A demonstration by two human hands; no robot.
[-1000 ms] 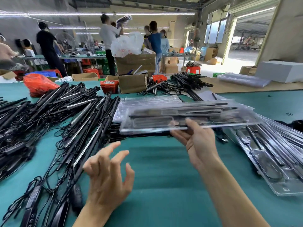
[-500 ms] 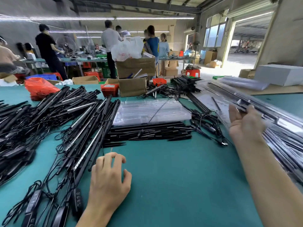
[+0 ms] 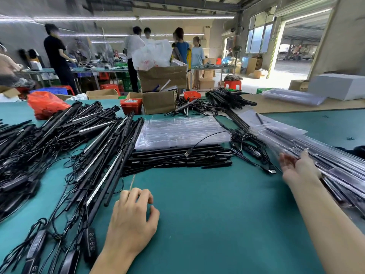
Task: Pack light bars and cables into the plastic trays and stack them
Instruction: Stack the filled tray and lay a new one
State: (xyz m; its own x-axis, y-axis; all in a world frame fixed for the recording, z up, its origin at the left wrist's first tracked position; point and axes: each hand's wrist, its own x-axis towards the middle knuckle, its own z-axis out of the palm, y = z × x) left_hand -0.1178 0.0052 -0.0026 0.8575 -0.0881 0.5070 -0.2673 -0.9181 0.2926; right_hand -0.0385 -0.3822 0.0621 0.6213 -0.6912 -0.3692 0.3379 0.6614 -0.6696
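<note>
A packed clear tray (image 3: 324, 153) lies on top of the slanting stack of packed trays (image 3: 347, 178) at the right. My right hand (image 3: 296, 169) is beside its near edge, palm up and fingers straight, thumb touching the plastic. A stack of empty clear trays (image 3: 181, 131) sits mid-table, with a row of black bars (image 3: 177, 160) in front of it. Long black light bars (image 3: 98, 139) with tangled cables are heaped on the left. My left hand (image 3: 132, 218) rests on the green mat with fingers loosely curled, fingertips at a thin tan strand (image 3: 132, 181).
A loose cable with a USB plug (image 3: 187, 154) lies across the empty trays. Cardboard boxes (image 3: 159, 104) and red bins (image 3: 131, 105) line the table's far edge. More bars (image 3: 229, 98) and a white box (image 3: 339, 86) are at the back right. Several people stand behind.
My right hand swung the packed tray from the middle over to the right stack and let go of it. My left hand dropped from the air onto the mat.
</note>
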